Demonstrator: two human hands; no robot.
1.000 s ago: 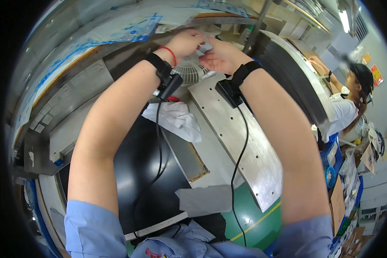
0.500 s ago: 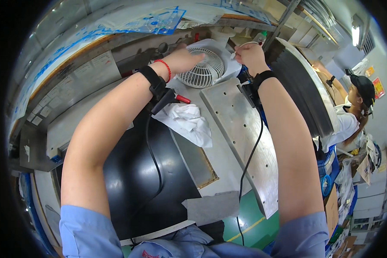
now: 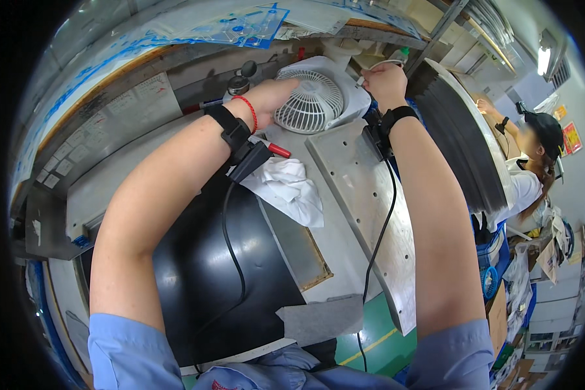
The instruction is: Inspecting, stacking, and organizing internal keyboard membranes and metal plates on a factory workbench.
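Note:
A white desk fan [image 3: 311, 103] with a round slatted grille lies tilted back at the far end of the work surface. My left hand [image 3: 274, 99] is at the grille's left edge, its fingers stretched over the slats and the thumb apart below. To the right of the fan, my right hand [image 3: 386, 84] is closed in a pinch. From it a thin white cord [image 3: 382, 63] loops above the knuckles, and a small white end pokes out at the fingertips. Below my left wrist lie a red marker [image 3: 278, 150] and a crumpled white cloth [image 3: 290, 188].
A perforated metal plate [image 3: 364, 195] lies right of the cloth. A glossy black sheet [image 3: 208, 260] curves across the near left. Dark stacked sheets [image 3: 458, 130] stand at right, with a co-worker [image 3: 533, 149] beyond. An overhead shelf [image 3: 175, 55] runs along the back.
My left hand has slid down and left along the grille, and its thumb now shows. My right hand stays pinched beside the fan, shifted slightly. The whole view has shifted a little.

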